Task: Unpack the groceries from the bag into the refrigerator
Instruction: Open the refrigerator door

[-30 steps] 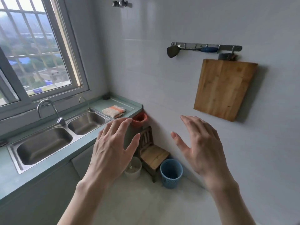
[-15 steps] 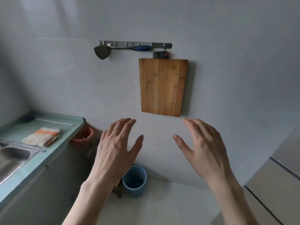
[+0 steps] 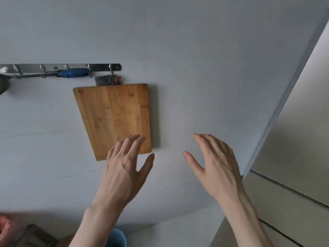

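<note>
My left hand (image 3: 124, 168) and my right hand (image 3: 217, 166) are raised in front of a pale tiled wall, fingers spread and relaxed, holding nothing. The refrigerator (image 3: 293, 148), light grey with dark door seams, fills the right edge; its doors look closed. My right hand is just left of its near corner, apart from it. No grocery bag is in view.
A wooden cutting board (image 3: 114, 114) hangs on the wall behind my left hand, under a metal hook rail (image 3: 71, 67) with a blue-handled utensil (image 3: 73, 73). A blue bin (image 3: 116, 237) and a wooden stool (image 3: 35, 236) sit at the bottom left.
The view has swung right: the sink and counter have left the frame and the refrigerator has come in at the right. Both hands keep the same open pose.
</note>
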Demonstrator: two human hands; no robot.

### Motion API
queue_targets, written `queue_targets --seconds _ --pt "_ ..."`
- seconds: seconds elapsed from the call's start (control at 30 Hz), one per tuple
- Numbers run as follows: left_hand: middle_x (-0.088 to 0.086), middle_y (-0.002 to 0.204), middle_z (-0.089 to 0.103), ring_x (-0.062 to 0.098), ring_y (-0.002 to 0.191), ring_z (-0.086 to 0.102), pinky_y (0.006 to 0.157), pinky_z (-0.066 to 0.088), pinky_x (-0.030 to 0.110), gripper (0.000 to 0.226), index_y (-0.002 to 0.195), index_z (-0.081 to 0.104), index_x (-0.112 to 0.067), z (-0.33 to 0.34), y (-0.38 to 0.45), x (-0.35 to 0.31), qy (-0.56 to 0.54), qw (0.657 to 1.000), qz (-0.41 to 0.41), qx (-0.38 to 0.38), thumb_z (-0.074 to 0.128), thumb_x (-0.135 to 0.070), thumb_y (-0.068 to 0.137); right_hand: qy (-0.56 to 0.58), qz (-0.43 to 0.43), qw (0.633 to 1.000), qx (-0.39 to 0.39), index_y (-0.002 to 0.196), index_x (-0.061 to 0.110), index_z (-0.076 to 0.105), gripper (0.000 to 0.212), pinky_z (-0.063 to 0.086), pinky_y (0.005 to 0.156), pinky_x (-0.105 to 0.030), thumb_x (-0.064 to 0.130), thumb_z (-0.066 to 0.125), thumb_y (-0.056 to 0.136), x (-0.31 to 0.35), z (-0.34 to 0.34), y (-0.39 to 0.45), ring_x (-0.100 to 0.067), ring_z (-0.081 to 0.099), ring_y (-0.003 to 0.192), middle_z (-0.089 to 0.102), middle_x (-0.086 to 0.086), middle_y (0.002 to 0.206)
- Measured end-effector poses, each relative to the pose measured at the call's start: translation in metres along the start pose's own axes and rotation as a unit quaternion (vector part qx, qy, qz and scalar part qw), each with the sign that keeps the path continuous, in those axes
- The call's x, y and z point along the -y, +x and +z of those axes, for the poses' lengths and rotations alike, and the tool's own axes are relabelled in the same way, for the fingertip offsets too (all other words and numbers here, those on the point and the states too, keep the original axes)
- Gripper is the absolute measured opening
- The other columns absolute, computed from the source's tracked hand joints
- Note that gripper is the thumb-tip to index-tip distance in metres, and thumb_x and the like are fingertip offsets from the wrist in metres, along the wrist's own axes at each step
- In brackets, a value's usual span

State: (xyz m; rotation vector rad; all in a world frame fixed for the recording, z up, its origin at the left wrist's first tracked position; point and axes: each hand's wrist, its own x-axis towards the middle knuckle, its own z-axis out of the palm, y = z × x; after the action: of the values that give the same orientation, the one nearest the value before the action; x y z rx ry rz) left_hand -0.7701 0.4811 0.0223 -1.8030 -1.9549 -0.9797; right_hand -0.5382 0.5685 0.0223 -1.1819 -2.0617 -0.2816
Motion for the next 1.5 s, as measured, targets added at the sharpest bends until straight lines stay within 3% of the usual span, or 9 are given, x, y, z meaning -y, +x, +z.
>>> queue_targets --seconds 0.33,0.47,0.77,1.17,1.5 --pt "-0.006 0.135 0.061 0.022 0.117 0.058 0.094 0.047 0.037 0.049 0.138 0.057 -0.020 0.079 0.075 0.002 -0.118 0.986 0.111 0.041 0.050 -0.050 0.100 -0.124 0.109 0.986 -0.020 0.141 0.016 0.057 0.062 0.045 0.105 -0.039 0.060 0.040 0.101 -0.019 -0.006 0.011 -0.024 0.057 0.126 0.061 -0.001 0.137" --pt "-0.003 0.136 0.062 0.024 0.123 0.058 0.097 0.048 0.040 0.049 0.138 0.059 -0.018 0.113 0.099 -0.029 -0.171 0.970 0.162 0.064 0.052 -0.048 0.099 -0.181 0.173 0.968 -0.015 0.141 0.017 0.056 0.060 0.038 0.104 -0.034 0.060 0.043 0.101 -0.043 -0.025 0.001 -0.023 0.056 0.126 0.060 0.000 0.139" --pt "-0.004 0.136 0.062 0.022 0.123 0.059 0.100 0.051 0.042 0.050 0.139 0.058 -0.019 0.170 0.122 -0.129 -0.265 0.927 0.247 0.093 0.048 -0.049 0.100 -0.254 0.262 0.931 -0.006 0.147 0.018 0.051 0.064 0.043 0.109 -0.039 0.063 0.039 0.102 -0.104 -0.065 -0.029 -0.022 0.053 0.133 0.057 0.002 0.144" --pt "-0.004 0.142 0.059 0.021 0.129 0.057 0.101 0.052 0.039 0.050 0.142 0.056 -0.020 0.241 0.139 -0.236 -0.260 0.915 0.286 0.113 0.048 -0.049 0.101 -0.251 0.340 0.906 -0.022 0.148 0.022 0.051 0.069 0.044 0.112 -0.041 0.068 0.033 0.101 -0.203 -0.063 -0.050 -0.019 0.051 0.139 0.058 0.006 0.146" --pt "-0.001 0.139 0.062 0.023 0.126 0.059 0.102 0.052 0.041 0.050 0.142 0.056 -0.017 0.283 0.151 -0.265 -0.234 0.928 0.269 0.107 0.047 -0.047 0.102 -0.251 0.319 0.914 -0.003 0.151 0.022 0.048 0.071 0.045 0.111 -0.040 0.069 0.029 0.101 -0.273 -0.055 -0.036 -0.020 0.051 0.140 0.056 0.004 0.149"
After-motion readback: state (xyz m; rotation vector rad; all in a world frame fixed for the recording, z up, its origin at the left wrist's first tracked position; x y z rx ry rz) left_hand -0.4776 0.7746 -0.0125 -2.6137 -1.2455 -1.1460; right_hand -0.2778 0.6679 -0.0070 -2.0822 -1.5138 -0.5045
